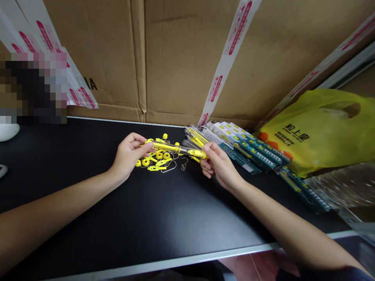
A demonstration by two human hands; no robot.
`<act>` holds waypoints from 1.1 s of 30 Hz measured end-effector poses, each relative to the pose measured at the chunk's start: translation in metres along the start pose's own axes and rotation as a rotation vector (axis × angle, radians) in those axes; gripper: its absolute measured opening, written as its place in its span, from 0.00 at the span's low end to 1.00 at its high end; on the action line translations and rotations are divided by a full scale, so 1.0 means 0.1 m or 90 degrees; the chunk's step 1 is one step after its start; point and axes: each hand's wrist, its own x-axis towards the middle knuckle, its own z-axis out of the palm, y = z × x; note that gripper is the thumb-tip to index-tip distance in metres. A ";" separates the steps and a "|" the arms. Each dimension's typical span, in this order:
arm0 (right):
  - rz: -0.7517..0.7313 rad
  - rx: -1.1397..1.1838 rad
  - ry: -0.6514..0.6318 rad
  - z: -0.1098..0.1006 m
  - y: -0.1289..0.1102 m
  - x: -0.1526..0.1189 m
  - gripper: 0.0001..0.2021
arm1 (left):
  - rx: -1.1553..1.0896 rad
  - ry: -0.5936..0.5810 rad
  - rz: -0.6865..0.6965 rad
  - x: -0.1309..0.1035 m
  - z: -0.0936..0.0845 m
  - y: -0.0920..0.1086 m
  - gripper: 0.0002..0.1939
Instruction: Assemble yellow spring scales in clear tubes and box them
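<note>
A slim yellow and clear tube (166,146) is held almost level above the black table (164,218), between both hands. My left hand (129,154) pinches its left end with the fingertips. At its yellow right end, my right hand (218,162) has its fingers closed around it. Beneath and behind the tube lie loose yellow parts (157,168), some of them rings, mixed with bent metal wires (184,164). Just beyond my right hand are clear tubes with yellow pieces inside (196,136).
Printed dark green packages (258,150) are stacked at the right, beside a yellow plastic bag (328,132) holding orange items. Large cardboard (181,66) stands along the back edge. A white object (8,132) sits at the far left, near a pixelated area.
</note>
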 end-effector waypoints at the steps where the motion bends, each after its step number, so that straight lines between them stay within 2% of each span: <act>1: -0.004 0.001 0.003 0.00 0.00 0.00 0.14 | 0.003 -0.002 0.003 0.00 0.00 0.00 0.14; 6: -0.007 0.008 0.010 0.01 0.00 0.00 0.15 | 0.001 0.001 0.015 0.00 0.00 -0.01 0.15; 13: 0.030 0.030 0.024 -0.01 -0.01 0.03 0.11 | 0.000 -0.012 0.033 -0.01 0.01 0.00 0.21; 23: 0.008 0.026 0.023 0.02 -0.01 0.00 0.14 | 0.018 0.022 0.032 -0.01 0.02 0.01 0.18; 33: -0.014 0.011 0.017 0.05 0.03 -0.03 0.16 | -0.005 0.025 0.028 -0.02 0.01 0.01 0.16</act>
